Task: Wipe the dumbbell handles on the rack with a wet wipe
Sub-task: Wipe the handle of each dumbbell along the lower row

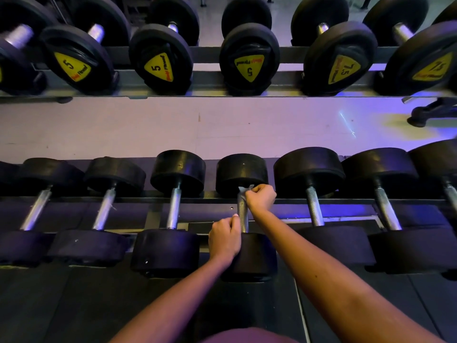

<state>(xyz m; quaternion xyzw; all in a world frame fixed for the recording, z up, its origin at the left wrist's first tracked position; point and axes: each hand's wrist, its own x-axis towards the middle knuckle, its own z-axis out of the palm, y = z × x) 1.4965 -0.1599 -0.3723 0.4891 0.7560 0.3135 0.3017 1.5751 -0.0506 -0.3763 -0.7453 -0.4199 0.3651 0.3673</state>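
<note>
Leans over the near tier of the dumbbell rack, both bare forearms stretched forward. Clamps the right hand round the wet wipe and the far end of a steel handle, right up against the far head of that dumbbell, with a crumpled white corner of the wipe poking out beside the knuckles. Curls the left hand round the near end of the same handle, thumb tip on the metal, heel of the hand lying on the near head. Leaves a short bare stretch of metal between the two hands, so apart and not touching. Sits between a slimmer neighbouring handle on the left and a knurled handle of a bigger dumbbell on the right, all lying side by side across the rails with black round heads at both ends. Beyond, across a strip of pale floor lit pink and blue, stands a farther row of dumbbells with yellow triangular labels reading 5, and 7.5 further right. Below the near heads, a dark floor mat; at the very bottom edge, a bit of purple clothing.
</note>
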